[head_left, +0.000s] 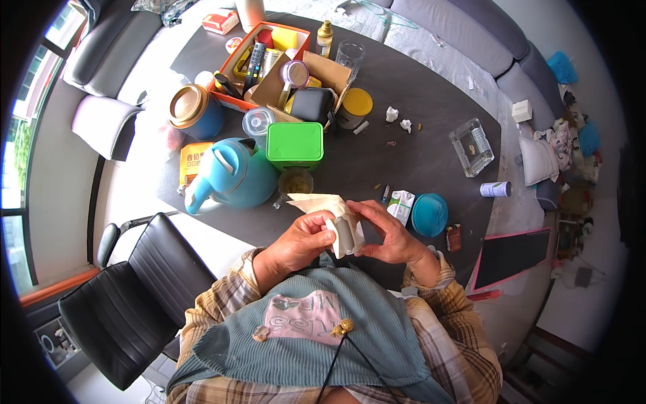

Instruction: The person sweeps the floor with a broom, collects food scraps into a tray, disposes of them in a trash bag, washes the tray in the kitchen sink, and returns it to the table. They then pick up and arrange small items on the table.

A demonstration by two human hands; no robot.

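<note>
My left hand [296, 244] pinches a small white object with a grey rounded face [344, 236] between thumb and fingers, just over the table's near edge. I cannot make out its exact kind. A crumpled pale tissue [319, 202] wraps around its far side and sticks out past my left fingers. My right hand [393, 237] is curled against the other side, its fingers pressing the tissue to the object. Beyond my hands stands a glass cup [295, 183] with something brownish in it. To the right of my right hand are a small white-and-green box [402, 205] and a round teal container [429, 215].
A light-blue kettle [239, 176] and a green tin [295, 143] stand at the left-middle of the dark table. Behind them is an orange box [303, 42] of odds and ends. A glass ashtray [471, 149] lies far right; a black chair [134, 303] stands left.
</note>
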